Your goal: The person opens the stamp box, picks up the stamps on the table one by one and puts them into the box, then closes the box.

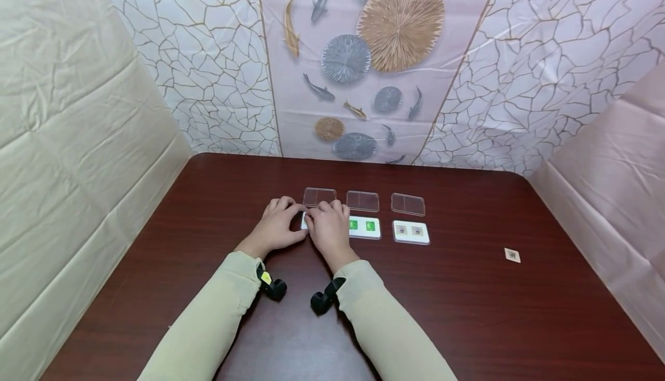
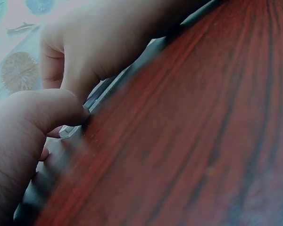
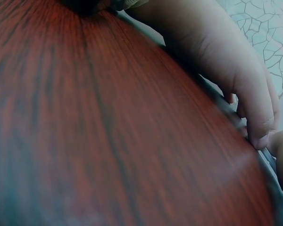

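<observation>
My left hand [image 1: 275, 225] holds the left end of a small flat white case [image 1: 304, 221], its thumb at the near edge and its fingers toward the far side. Above that case bends my right hand [image 1: 328, 231], fingertips pointing down and hiding most of it. In the left wrist view the right hand [image 2: 99, 44] meets the left thumb [image 2: 61, 106] at the case's clear rim [image 2: 70, 131]. Whatever lies under the right fingertips is hidden. Just right of the hands lies a matching case with green squares [image 1: 363, 228].
A third white case [image 1: 410, 232] shows two small grey-patterned squares. Behind the row lie clear lids: left [image 1: 319, 196], middle [image 1: 362, 201] and right [image 1: 407, 204]. One small patterned square [image 1: 512, 255] sits alone far right on the dark wooden table [image 1: 467, 312]. Cloth surrounds the table.
</observation>
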Tool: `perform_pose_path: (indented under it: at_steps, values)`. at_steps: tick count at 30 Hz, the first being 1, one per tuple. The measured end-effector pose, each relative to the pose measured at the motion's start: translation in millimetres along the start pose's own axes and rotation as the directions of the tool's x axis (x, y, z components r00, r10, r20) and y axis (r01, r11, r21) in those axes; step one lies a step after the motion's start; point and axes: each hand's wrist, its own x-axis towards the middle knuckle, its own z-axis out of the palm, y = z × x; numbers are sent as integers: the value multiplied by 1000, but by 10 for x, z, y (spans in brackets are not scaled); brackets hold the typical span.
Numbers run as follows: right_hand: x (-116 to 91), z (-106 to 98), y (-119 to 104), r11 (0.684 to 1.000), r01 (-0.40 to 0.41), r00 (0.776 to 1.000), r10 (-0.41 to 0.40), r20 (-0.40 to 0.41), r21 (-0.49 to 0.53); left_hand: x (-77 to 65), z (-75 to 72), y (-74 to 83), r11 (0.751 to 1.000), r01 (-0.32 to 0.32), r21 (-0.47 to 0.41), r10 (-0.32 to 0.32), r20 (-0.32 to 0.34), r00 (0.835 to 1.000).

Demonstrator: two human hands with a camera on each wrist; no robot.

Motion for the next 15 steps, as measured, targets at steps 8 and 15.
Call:
perform_pose_path:
  at_steps: [8, 15]
  values:
    - [7, -23, -10, 1000, 20, 999, -19, 35, -21, -4, 0, 5, 1000, -12, -8, 12, -17, 1000]
    - [8, -14, -4, 1000, 6, 999, -6, 37, 8, -9, -6, 15, 1000, -22, -9, 22, -21, 1000]
